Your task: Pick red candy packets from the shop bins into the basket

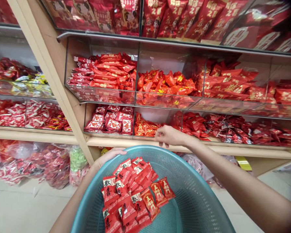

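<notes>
Head view shows the teal basket (196, 194) close below, a heap of red sweet packets (131, 197) lying on its left side. Left hand (109, 157) grips its far rim, fingers curled over. Right hand (169, 136) reaches to the lower clear bin (147, 127) of orange-red packets, fingers loosely bent, nothing visibly held. Picking looks under way; a firm pinch on a few packets is needed. Neighbouring bins (106, 79) hold more red wrappers.

Teal mesh basket (196, 194); red sachets (131, 197) with white-and-gold lettering; beige shelf frame (50, 64)
</notes>
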`<state>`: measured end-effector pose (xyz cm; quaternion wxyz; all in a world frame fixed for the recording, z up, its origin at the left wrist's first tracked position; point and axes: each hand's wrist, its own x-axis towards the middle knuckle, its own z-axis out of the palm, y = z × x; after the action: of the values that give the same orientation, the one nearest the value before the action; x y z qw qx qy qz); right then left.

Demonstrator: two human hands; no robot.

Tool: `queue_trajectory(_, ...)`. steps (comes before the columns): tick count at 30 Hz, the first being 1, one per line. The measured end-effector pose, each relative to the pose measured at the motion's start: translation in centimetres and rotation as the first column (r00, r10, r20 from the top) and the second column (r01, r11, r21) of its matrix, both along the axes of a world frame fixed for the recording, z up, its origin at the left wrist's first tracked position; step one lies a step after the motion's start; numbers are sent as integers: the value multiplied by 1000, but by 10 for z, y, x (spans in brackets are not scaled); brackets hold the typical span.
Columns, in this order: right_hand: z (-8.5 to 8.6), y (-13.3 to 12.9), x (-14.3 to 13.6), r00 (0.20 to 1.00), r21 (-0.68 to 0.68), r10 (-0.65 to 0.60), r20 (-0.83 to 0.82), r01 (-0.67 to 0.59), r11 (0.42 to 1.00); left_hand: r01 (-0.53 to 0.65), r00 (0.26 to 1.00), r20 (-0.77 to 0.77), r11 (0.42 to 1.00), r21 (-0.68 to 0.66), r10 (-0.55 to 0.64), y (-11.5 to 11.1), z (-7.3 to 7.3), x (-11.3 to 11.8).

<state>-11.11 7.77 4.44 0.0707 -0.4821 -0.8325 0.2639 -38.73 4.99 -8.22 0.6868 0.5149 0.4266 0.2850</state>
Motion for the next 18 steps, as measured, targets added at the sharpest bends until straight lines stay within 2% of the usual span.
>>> queue_trajectory(3, 1, 21, -20, 995, 269, -102, -19, 103, 958, 6, 1000, 14, 1000, 29, -6, 0, 3, 0)
queue_trajectory(5, -7, 37, -35, 978, 354, -207, -4, 196, 915, 11, 1000, 18, 999, 35, -11, 0, 4, 1)
queue_trajectory(8, -18, 53, -57, 943, 339, -332, 16, 307, 889, 8, 1000, 8, 1000, 22, -8, 0, 2, 0)
queue_trajectory(12, -24, 59, -81, 920, 249, -390, 40, 369, 896, -41, 998, -42, 999, -8, 41, 1, -3, -1)
queue_trajectory(16, -25, 60, -92, 863, 207, -504, 28, 488, 848, -52, 995, -86, 999, 3, 52, 1, -2, -2)
queue_trajectory(18, -26, 62, -93, 847, 201, -532, 11, 519, 831, -5, 996, -86, 1000, 23, 7, -2, 2, -2)
